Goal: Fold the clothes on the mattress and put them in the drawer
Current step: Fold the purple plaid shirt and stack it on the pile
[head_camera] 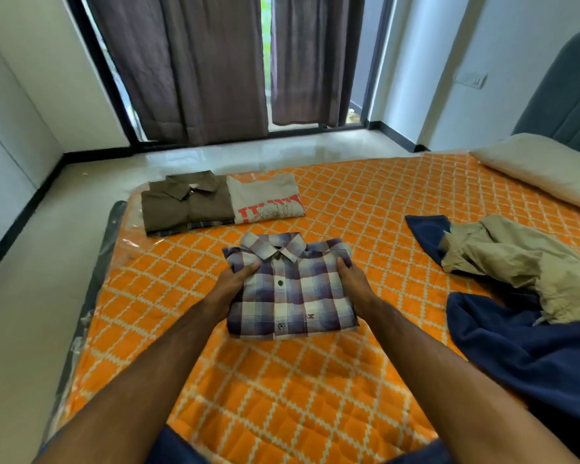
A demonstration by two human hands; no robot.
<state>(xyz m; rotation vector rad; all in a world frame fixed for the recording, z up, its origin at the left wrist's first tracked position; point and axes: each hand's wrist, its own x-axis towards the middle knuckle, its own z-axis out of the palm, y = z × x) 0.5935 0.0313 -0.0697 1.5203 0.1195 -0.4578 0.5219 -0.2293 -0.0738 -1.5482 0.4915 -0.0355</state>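
Observation:
A folded purple-and-white plaid shirt (292, 289) lies in the middle of the orange quilted mattress (365, 202), collar away from me. My left hand (235, 283) grips its left edge, thumb on top. My right hand (352, 283) grips its right edge the same way. A folded brown shirt (185, 202) lies at the far left corner on top of another plaid garment. A folded beige T-shirt with red print (268, 199) lies right beside it. At the right, an unfolded khaki garment (516, 259) lies across a dark blue garment (533, 356).
A cream pillow (543, 169) lies at the far right by a grey headboard (570, 95). Beyond the mattress is pale floor (47, 262), then dark curtains (221, 61) over a window. White cabinet fronts (0, 155) line the left wall.

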